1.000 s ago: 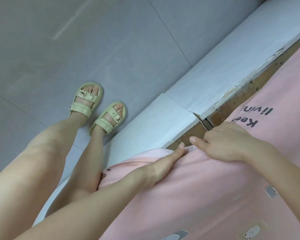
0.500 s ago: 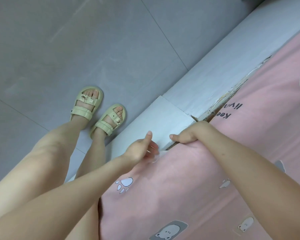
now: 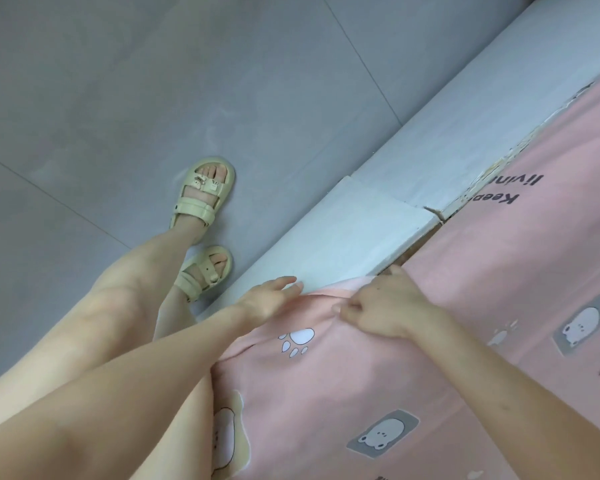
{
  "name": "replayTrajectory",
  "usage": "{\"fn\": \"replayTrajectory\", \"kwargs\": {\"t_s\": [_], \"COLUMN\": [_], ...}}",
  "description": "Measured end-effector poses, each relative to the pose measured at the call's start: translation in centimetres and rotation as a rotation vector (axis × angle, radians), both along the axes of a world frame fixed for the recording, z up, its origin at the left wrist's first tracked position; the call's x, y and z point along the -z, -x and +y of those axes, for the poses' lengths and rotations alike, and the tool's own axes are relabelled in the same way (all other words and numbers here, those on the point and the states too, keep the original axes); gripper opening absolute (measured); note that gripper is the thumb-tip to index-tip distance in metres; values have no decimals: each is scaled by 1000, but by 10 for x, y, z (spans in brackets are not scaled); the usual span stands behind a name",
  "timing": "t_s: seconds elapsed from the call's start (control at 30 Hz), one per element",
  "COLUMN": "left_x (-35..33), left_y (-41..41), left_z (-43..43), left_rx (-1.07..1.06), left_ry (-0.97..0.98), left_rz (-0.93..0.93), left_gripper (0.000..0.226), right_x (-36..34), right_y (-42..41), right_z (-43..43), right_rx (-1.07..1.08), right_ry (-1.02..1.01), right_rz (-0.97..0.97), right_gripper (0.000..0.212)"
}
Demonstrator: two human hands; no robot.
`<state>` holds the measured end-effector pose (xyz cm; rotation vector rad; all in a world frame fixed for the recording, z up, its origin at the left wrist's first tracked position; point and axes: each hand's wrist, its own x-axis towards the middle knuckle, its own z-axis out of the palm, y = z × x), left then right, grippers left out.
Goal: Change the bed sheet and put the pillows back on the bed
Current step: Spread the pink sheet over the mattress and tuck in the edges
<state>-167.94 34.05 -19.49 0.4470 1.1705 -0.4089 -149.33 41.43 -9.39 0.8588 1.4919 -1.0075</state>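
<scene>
Hands are working side by side at the near edge of the bed, where the pink bed sheet point(image 3: 430, 358) is meeting the white bed frame point(image 3: 361, 230). The left hand point(image 3: 271, 299) is reaching forward with its fingers point(image 3: 288, 282) lying nearly straight and slightly spread, their tips sitting at the sheet's edge against the frame; it is gripping nothing, and whether it is pressing down cannot be told. The right hand point(image 3: 385, 306) is lying just beside it on top of the sheet, knuckles up, with its fingers curled in and bunching a small fold of the pink cloth, which is puckering into creases around the grip. The sheet is covering the bed surface across the lower right of the view, with a white paw print point(image 3: 297, 341) lying just below the two hands, grey bear patches point(image 3: 381, 434) further down, and dark lettering point(image 3: 506, 199) running near the frame. The person's bare legs are standing close to the frame on the grey tiled floor point(image 3: 153, 81), feet in pale sandals point(image 3: 203, 192).
</scene>
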Motion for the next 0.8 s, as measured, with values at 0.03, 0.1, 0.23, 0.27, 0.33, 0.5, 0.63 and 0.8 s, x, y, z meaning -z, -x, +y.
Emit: {"fn": "replayTrajectory", "kwargs": {"t_s": [0.03, 0.1, 0.23, 0.27, 0.33, 0.5, 0.63, 0.8], "left_x": [2, 6, 7, 2, -12, -66, -85, -87], "left_y": [0, 0, 2, 4, 8, -2, -35, -53], "left_z": [-8, -26, -60, -64, -69, -81, -76, -66], "left_rx": [-35, -87, -162, -158, -202, -562, -724, -858], "left_ry": [51, 101, 42, -44, -209, -278, -372, -60], "left_rz": [9, -8, -2, 27, 93, 63, -20, -243], "left_gripper": [57, 56, 14, 13, 21, 18, 32, 32], "right_x": [3, 9, 15, 11, 4, -11, -29, -41], "right_y": [5, 18, 32, 32, 30, 25, 21, 18], "right_z": [-13, -34, -55, -59, -64, -68, -66, -60], "right_rx": [5, -3, -1, 10, 23, 49, 85, 195], "right_ry": [3, 8, -56, -93, -176, -255, -265, -226], "right_rz": [8, 11, -20, -13, 21, 40, 90, 162], "right_gripper": [67, 72, 80, 79, 77, 75, 65, 53]}}
